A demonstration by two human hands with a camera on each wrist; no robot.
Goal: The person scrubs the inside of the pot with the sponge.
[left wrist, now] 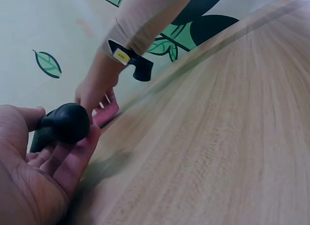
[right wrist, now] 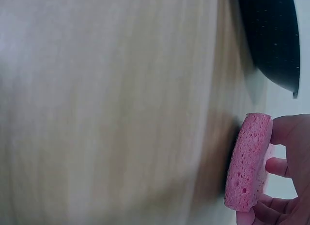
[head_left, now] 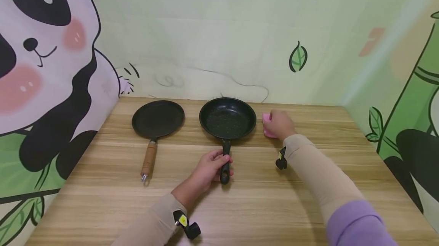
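Observation:
A black frying pan [head_left: 228, 121] sits on the wooden table [head_left: 240, 208] at the middle back. My left hand [head_left: 210, 168] grips its black handle [head_left: 225, 164]; in the left wrist view the handle's end [left wrist: 65, 122] lies in my curled fingers. To the pan's right, my right hand [head_left: 278, 124] holds a pink sponge [head_left: 266, 123]. The right wrist view shows the sponge [right wrist: 248, 162] pinched edge-on between thumb and fingers, just off the table, beside the pan's rim [right wrist: 276, 36].
A flat black griddle pan [head_left: 158, 118] with a wooden handle [head_left: 149, 158] lies left of the frying pan. Walls with panda and bamboo pictures close in the table at the back and on both sides.

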